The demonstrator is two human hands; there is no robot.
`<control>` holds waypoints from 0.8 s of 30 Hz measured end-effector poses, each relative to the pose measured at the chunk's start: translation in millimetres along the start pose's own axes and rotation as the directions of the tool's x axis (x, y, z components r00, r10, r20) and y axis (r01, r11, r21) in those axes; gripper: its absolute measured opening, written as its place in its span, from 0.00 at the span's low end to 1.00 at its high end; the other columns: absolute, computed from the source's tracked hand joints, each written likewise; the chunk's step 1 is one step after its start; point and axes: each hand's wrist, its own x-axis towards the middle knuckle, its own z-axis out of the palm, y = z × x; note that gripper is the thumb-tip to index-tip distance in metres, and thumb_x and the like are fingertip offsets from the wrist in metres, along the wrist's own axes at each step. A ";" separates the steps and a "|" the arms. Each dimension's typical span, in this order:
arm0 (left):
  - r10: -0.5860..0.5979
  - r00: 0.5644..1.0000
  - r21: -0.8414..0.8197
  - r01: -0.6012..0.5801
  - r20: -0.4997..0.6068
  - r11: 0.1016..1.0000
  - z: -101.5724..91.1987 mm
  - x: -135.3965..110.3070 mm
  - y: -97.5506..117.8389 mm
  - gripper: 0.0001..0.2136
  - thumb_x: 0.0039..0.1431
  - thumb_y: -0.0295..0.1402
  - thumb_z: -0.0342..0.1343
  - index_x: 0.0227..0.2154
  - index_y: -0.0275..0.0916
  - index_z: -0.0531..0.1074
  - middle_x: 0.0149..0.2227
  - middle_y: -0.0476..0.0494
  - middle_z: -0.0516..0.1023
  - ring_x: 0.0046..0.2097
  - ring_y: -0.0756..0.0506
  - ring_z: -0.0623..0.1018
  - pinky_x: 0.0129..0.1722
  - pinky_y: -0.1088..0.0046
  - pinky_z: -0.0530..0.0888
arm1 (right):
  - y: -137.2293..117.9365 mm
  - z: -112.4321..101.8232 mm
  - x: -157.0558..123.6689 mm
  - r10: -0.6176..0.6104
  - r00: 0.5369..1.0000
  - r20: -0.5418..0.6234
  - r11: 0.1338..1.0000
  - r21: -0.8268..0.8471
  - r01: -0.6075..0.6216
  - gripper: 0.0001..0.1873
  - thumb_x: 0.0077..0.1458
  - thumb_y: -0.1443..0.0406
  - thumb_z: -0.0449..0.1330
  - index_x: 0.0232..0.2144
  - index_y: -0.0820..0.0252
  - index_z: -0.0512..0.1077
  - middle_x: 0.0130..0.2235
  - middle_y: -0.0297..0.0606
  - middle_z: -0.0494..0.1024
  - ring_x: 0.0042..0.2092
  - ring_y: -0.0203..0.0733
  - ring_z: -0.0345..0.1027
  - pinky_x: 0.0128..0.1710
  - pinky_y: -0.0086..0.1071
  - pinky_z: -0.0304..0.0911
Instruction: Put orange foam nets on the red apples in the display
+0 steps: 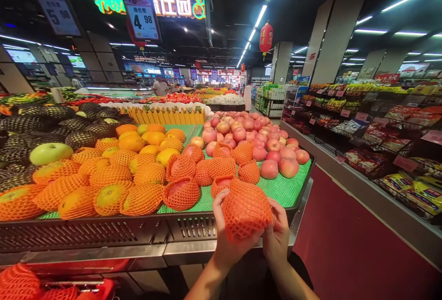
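Both my hands hold one fruit wrapped in an orange foam net (246,209) just in front of the display's front edge. My left hand (226,233) cups it from the left and below, fingers curled round it. My right hand (278,233) grips its right side. The fruit inside the net is hidden. Right behind it on the green mat (288,189) lie several more net-wrapped apples (182,193) and a pile of bare red apples (267,150).
Netted oranges (110,180) and dark-netted fruit (41,129) fill the left of the black display bin (103,231). Orange nets (20,284) lie at the bottom left. A snack shelf (390,152) runs along the right, with a red-floored aisle (345,245) between. A person (160,86) stands far back.
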 end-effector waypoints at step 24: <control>0.088 0.992 0.066 -0.082 -0.091 0.994 -19.8 22.6 -21.9 0.38 0.44 0.44 0.74 0.59 0.42 0.69 0.56 0.37 0.76 0.57 0.37 0.77 0.58 0.60 0.74 | -27.1 -7.6 14.2 -0.012 0.983 0.183 1.000 0.015 0.010 0.14 0.64 0.51 0.62 0.45 0.52 0.72 0.44 0.40 0.67 0.47 0.45 0.67 0.46 0.39 0.69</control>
